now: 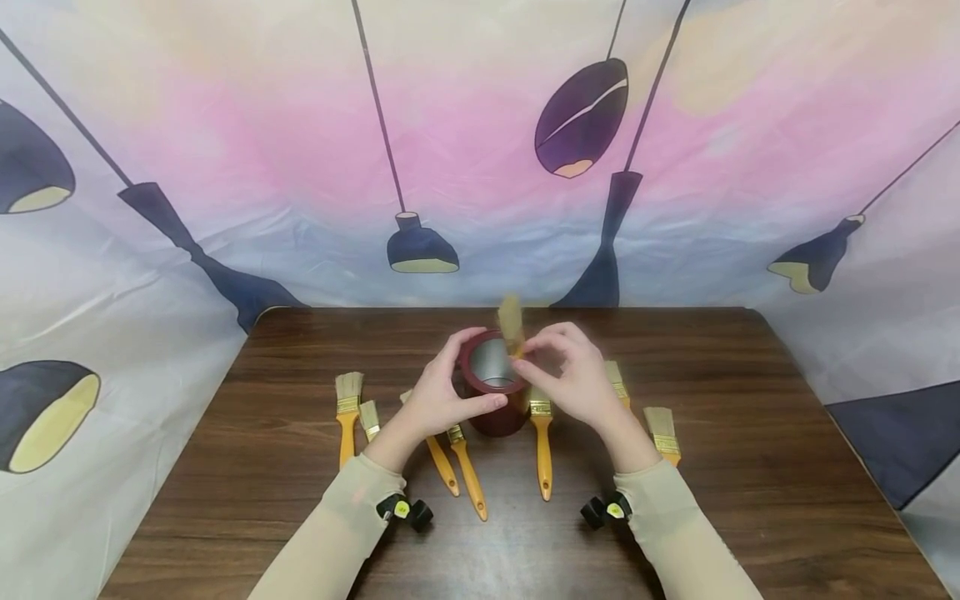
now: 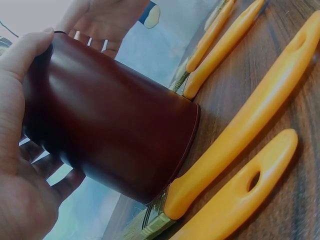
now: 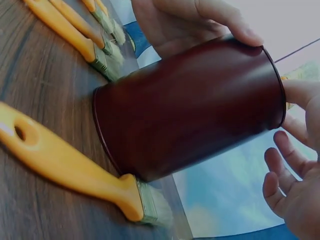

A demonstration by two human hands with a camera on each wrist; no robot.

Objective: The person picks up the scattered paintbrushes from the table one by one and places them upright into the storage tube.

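Observation:
A dark red cylindrical can (image 1: 498,417), with a bare metal inside, is upright near the middle of the table. My left hand (image 1: 442,396) holds it by its side, the thumb over the near rim and fingers around the far left. Between thumb and fingers, my right hand (image 1: 573,375) pinches a paintbrush (image 1: 511,321) over the can's right rim. That brush has its bristles up; its handle is mostly hidden by hand and can. In the right wrist view the can (image 3: 190,110) hides most of the held brush.
Several yellow-handled paintbrushes lie about the can on the wooden table (image 1: 750,500): one brush (image 1: 544,454) right by its base, another (image 1: 468,479) at front left, one (image 1: 348,417) farther left, one (image 1: 663,433) at right. A printed cloth (image 1: 300,150) hangs behind.

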